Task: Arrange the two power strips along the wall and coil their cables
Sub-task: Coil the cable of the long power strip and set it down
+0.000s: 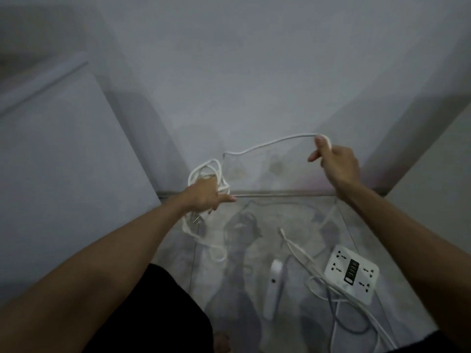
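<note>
The left hand (206, 197), left of the middle of the frame, is closed around a bundle of loops of a white cable (267, 143), and the plug (196, 220) of this cable hangs just below the fist. The right hand (336, 164), right of the middle, pinches the same cable at a higher point, so one loose length runs between both hands in front of the wall (254, 72).

I judge that the coiling of this first cable is about half done. In the lower right of the frame, a square power strip (351, 273) lies on the floor (229, 289), and a second, narrow strip (274, 289) lies beside it. Loose cables (339, 301) lie around both. Neither strip is placed along the wall yet, and the other cable is not coiled.
</note>
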`<state>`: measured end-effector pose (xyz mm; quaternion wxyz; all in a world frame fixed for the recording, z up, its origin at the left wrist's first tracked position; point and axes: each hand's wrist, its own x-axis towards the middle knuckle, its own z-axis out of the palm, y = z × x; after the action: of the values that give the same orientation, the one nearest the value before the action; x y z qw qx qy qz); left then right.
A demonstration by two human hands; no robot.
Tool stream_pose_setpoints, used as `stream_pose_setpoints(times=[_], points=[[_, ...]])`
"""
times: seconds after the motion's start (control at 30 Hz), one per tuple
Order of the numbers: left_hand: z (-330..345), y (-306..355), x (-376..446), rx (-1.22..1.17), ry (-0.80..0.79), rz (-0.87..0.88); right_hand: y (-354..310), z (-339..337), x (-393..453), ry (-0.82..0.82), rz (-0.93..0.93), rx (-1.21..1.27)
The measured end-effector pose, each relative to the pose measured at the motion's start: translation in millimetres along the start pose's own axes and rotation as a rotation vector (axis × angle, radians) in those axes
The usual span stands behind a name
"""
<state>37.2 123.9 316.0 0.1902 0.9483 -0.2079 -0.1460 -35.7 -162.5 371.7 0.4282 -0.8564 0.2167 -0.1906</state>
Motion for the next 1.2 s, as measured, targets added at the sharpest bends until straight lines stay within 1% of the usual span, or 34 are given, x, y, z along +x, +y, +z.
stream_pose_setpoints(times=[0.07, 0.17, 0.23, 0.27, 0.3, 0.37, 0.4, 0.47, 0.53, 0.57, 0.6, 0.67, 0.73, 0.77, 0.8, 0.87, 0.93, 1.03, 1.1, 1.13, 1.2], points=[[4, 3, -3, 0.026, -0.054, -0.010, 12, -3, 8, -0.041, 0.018, -0.094], [1, 14, -2, 0.031, 0.022, -0.060, 19, 15, 6, -0.194, -0.026, -0.150], [-3, 18, -1, -0.050, 0.092, -0.099, 22, 31, 1, -0.261, -0.059, -0.171], [-5, 20, 1, -0.175, 0.117, -0.126, 25, 36, 0, -0.274, -0.067, -0.179], [-8, 22, 2, -0.374, 0.123, -0.144, 29, 41, 0, -0.277, -0.062, -0.176], [-13, 30, 5, -0.836, 0.079, -0.146, 40, 47, -1, -0.276, -0.030, -0.161], [-17, 35, 6, -1.021, 0.035, -0.142, 47, 49, 0, -0.262, -0.014, -0.158], [-28, 46, 3, -1.227, -0.047, -0.135, 59, 52, 1, -0.211, 0.019, -0.177], [-41, 57, -2, -1.297, -0.122, -0.085, 66, 51, 2, -0.203, 0.079, -0.219], [-47, 62, -5, -1.310, -0.153, -0.061, 67, 49, 2, -0.226, 0.077, -0.257], [-52, 67, -9, -1.319, -0.179, -0.045, 68, 47, 1, -0.264, 0.025, -0.296], [-61, 74, -13, -1.341, -0.207, -0.011, 62, 44, -3, -0.359, -0.218, -0.331], [-67, 80, -16, -1.363, -0.203, 0.019, 52, 45, -8, -0.435, -0.463, -0.323], [-71, 83, -16, -1.378, -0.199, 0.029, 47, 48, -10, -0.453, -0.528, -0.304], [-74, 85, -17, -1.398, -0.190, 0.036, 43, 52, -12, -0.455, -0.550, -0.270], [-82, 90, -20, -1.453, -0.175, 0.064, 38, 60, -15, -0.419, -0.536, -0.163], [-89, 93, -24, -1.523, -0.167, 0.100, 34, 60, -13, -0.371, -0.475, -0.091], [-97, 92, -27, -1.649, -0.161, 0.103, 28, 47, -4, -0.410, -0.388, 0.027], [-100, 89, -28, -1.780, -0.155, 0.102, 27, 35, -1, -0.443, -0.388, 0.034], [-102, 88, -28, -1.855, -0.162, 0.116, 28, 29, -2, -0.450, -0.401, -0.002], [-109, 88, -29, -1.967, -0.172, 0.136, 36, 22, -9, -0.435, -0.376, -0.001]])
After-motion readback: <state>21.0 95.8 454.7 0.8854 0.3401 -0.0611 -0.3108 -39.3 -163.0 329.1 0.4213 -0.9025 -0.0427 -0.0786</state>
